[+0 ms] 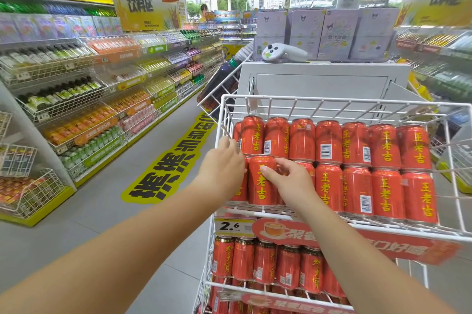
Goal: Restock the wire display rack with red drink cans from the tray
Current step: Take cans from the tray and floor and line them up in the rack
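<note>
The white wire display rack [332,104] stands to the right, its top basket holding two stacked rows of red drink cans [355,145] with yellow characters. My right hand [288,180] grips the front lower-left red can [260,180], thumb across its face. My left hand [224,162] reaches into the basket's left end, its fingers around the cans at that corner; what they hold is hidden. A lower basket holds more red cans [265,262]. No tray is in view.
A price tag reading 2.6 [229,226] and a red sign hang on the basket's front. A white controller [283,54] and purple boxes [332,32] sit on top of the rack. Drink shelves [89,88] line the aisle at left, with a yellow floor sticker [173,160] between.
</note>
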`<action>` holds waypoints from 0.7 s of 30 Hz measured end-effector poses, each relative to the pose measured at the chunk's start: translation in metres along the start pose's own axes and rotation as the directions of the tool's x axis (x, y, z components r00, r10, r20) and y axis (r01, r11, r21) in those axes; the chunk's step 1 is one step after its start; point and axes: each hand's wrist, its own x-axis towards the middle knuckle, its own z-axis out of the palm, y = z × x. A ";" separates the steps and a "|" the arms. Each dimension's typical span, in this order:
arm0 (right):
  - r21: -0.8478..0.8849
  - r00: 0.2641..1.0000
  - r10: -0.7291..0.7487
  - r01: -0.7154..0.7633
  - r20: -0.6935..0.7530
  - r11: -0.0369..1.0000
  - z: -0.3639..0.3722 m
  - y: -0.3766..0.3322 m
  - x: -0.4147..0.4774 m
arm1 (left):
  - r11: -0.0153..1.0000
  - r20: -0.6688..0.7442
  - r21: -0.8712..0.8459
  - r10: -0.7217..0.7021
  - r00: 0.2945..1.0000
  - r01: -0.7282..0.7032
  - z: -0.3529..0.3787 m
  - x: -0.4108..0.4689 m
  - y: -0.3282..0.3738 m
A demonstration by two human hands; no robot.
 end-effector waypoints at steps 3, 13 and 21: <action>-0.014 1.000 -0.011 0.011 0.012 1.000 0.000 0.000 0.001 | 0.997 -0.042 0.051 0.068 0.997 -0.066 0.009 -0.001 -0.018; -0.052 0.999 -0.001 -0.001 -0.038 0.999 0.005 0.002 -0.002 | 0.940 -0.094 -0.340 -0.006 0.996 -0.026 0.039 -0.008 -0.051; -0.288 0.998 -0.058 0.050 -0.021 0.956 -0.003 -0.006 -0.009 | 0.936 -0.116 -0.353 -0.040 0.992 -0.004 0.033 -0.029 -0.050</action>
